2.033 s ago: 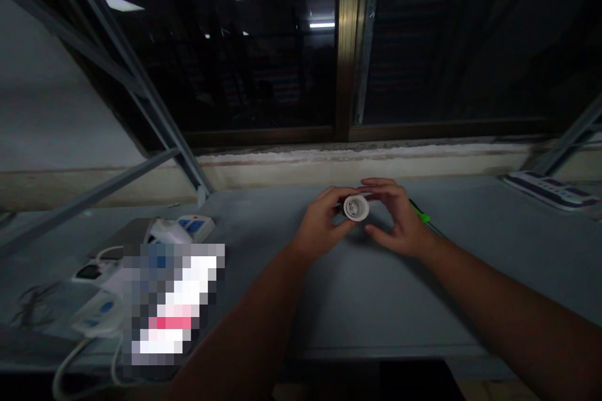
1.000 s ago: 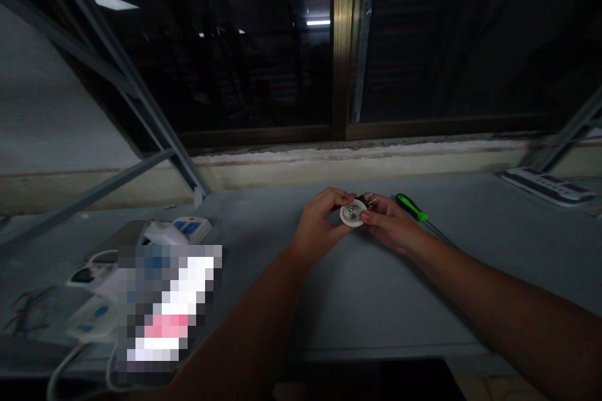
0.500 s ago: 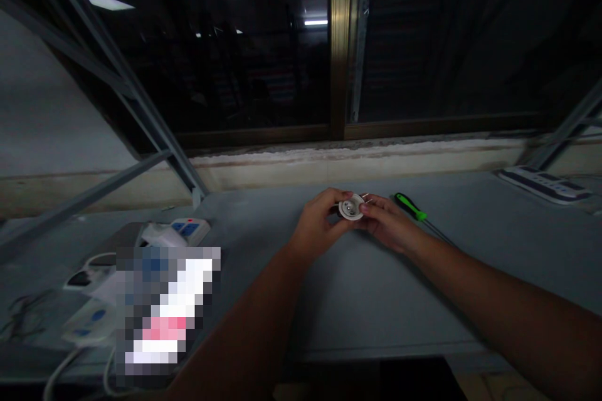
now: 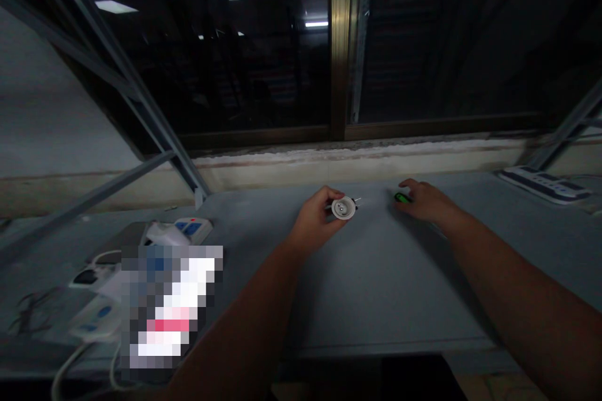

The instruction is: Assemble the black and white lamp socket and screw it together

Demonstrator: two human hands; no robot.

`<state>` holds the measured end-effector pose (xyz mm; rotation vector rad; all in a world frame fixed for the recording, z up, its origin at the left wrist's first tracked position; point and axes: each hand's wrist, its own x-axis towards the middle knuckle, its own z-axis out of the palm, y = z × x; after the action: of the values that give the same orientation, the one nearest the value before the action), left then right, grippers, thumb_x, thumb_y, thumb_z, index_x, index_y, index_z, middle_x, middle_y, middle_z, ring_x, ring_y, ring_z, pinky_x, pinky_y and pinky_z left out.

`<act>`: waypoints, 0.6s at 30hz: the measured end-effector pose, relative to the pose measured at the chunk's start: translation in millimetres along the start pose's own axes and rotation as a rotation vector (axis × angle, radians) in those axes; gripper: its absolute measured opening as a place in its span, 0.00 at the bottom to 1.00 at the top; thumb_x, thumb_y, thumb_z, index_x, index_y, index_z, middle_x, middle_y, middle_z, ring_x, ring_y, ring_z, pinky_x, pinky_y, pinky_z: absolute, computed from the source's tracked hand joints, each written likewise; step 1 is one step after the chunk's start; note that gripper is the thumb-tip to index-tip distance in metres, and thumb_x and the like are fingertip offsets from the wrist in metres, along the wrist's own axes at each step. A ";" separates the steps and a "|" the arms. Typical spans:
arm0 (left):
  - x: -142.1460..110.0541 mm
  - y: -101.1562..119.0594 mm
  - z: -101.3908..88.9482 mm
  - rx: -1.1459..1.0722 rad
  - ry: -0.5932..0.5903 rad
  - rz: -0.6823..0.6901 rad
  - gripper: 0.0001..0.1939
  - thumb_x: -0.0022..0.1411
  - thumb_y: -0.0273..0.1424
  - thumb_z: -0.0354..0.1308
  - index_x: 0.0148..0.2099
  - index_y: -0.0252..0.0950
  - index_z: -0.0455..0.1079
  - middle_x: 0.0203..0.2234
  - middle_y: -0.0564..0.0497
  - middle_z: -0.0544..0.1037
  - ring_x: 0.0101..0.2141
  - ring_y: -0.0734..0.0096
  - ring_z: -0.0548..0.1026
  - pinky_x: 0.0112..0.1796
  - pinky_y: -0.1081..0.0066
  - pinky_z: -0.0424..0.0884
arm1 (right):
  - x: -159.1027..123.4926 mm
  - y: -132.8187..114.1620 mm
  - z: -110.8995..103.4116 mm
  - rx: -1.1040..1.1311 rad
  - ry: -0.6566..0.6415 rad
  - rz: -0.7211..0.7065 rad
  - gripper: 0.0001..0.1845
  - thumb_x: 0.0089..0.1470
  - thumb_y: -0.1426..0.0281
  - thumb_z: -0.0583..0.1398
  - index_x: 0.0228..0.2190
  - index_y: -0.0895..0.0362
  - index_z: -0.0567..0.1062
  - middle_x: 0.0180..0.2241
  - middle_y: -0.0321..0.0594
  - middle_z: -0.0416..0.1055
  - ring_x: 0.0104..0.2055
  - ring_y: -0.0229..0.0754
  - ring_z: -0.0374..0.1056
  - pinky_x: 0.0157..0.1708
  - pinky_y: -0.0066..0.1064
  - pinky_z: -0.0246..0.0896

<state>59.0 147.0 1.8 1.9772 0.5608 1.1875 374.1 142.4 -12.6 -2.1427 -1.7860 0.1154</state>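
A small round white socket (image 4: 343, 207) is pinched at its rim between the thumb and fingers of my left hand (image 4: 314, 218), raised above the grey table. Its hollow face with metal contacts points up at me, and thin metal prongs stick out on its right side. To the right, my right hand (image 4: 427, 202) is on a screwdriver (image 4: 402, 198), thumb and fingers around its black and green handle. The index finger is partly lifted. Most of the handle is hidden under the hand, and the shaft barely shows.
A long power strip (image 4: 543, 183) lies at the back right. On the left are a white and blue power strip (image 4: 201, 229), several white plugs and cables, and a bright blurred-out object (image 4: 176, 307). A metal frame (image 4: 155, 119) rises at the back left before the dark window.
My right hand has let go of the round socket and moved right onto the screwdriver handle. The socket stays in my left hand, shifted slightly left.
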 end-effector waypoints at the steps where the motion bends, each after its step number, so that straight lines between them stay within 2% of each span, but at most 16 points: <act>1: 0.0 -1.1 -0.4 0.000 -0.004 -0.014 0.21 0.56 0.34 0.72 0.47 0.37 0.67 0.44 0.45 0.79 0.44 0.64 0.79 0.46 0.65 0.75 | 2.0 4.1 1.9 -0.027 -0.049 0.005 0.34 0.52 0.56 0.66 0.58 0.55 0.72 0.47 0.54 0.78 0.48 0.60 0.76 0.49 0.47 0.68; 3: 0.2 -2.4 -1.2 -0.013 -0.014 -0.046 0.21 0.56 0.34 0.72 0.47 0.36 0.67 0.43 0.44 0.79 0.43 0.65 0.80 0.46 0.65 0.75 | 4.4 8.1 2.7 -0.040 -0.087 -0.005 0.29 0.52 0.60 0.66 0.55 0.54 0.75 0.43 0.50 0.80 0.46 0.58 0.77 0.47 0.45 0.69; 5: 0.4 -3.5 -2.0 -0.046 -0.033 -0.074 0.22 0.56 0.33 0.72 0.47 0.36 0.66 0.43 0.44 0.79 0.43 0.65 0.80 0.45 0.66 0.75 | 4.7 7.1 -1.9 0.060 -0.029 -0.007 0.27 0.51 0.62 0.66 0.53 0.54 0.76 0.39 0.48 0.80 0.42 0.55 0.77 0.44 0.44 0.70; 7: 0.3 -5.1 -2.8 -0.081 -0.054 -0.085 0.22 0.56 0.32 0.72 0.49 0.36 0.67 0.43 0.45 0.79 0.43 0.66 0.80 0.44 0.67 0.75 | 2.2 1.1 -10.8 0.354 0.073 -0.027 0.32 0.51 0.60 0.68 0.57 0.52 0.72 0.37 0.44 0.79 0.35 0.50 0.77 0.39 0.42 0.72; 9: -0.3 -6.9 -3.6 -0.085 -0.082 -0.091 0.26 0.56 0.31 0.72 0.54 0.36 0.68 0.43 0.45 0.79 0.43 0.66 0.80 0.43 0.68 0.75 | -3.6 -9.9 -22.0 0.799 0.175 -0.102 0.38 0.51 0.58 0.69 0.61 0.48 0.67 0.37 0.40 0.77 0.32 0.46 0.76 0.35 0.42 0.75; 11: -1.2 -8.2 -4.2 -0.052 -0.119 -0.088 0.30 0.56 0.31 0.71 0.60 0.37 0.68 0.44 0.45 0.79 0.44 0.65 0.79 0.44 0.67 0.75 | -12.8 -24.6 -33.0 1.194 0.268 -0.201 0.36 0.52 0.57 0.70 0.60 0.43 0.66 0.40 0.36 0.76 0.35 0.45 0.77 0.36 0.42 0.77; 13: -1.9 -8.5 -4.3 -0.001 -0.161 -0.074 0.29 0.58 0.32 0.70 0.61 0.37 0.70 0.47 0.42 0.79 0.46 0.63 0.79 0.46 0.64 0.76 | -24.2 -40.4 -41.9 1.427 0.341 -0.290 0.32 0.54 0.60 0.70 0.57 0.39 0.67 0.42 0.34 0.76 0.41 0.44 0.78 0.39 0.40 0.78; 15: -2.1 -7.7 -3.8 0.038 -0.191 -0.045 0.25 0.58 0.34 0.70 0.57 0.36 0.74 0.49 0.41 0.78 0.47 0.61 0.79 0.46 0.63 0.76 | -35.1 -54.1 -47.2 1.507 0.384 -0.354 0.31 0.55 0.62 0.70 0.56 0.37 0.65 0.45 0.33 0.76 0.42 0.43 0.78 0.38 0.38 0.79; 18: -1.4 -5.8 -2.7 0.077 -0.229 -0.011 0.21 0.59 0.36 0.70 0.54 0.36 0.77 0.45 0.42 0.79 0.45 0.62 0.79 0.44 0.65 0.76 | -46.9 -66.9 -48.6 1.467 0.384 -0.411 0.33 0.56 0.63 0.70 0.56 0.36 0.61 0.50 0.34 0.75 0.43 0.44 0.79 0.37 0.39 0.80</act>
<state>56.0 150.7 -2.7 2.1373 0.5047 0.9281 315.5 96.5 46.5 -0.6801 -1.1596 0.6185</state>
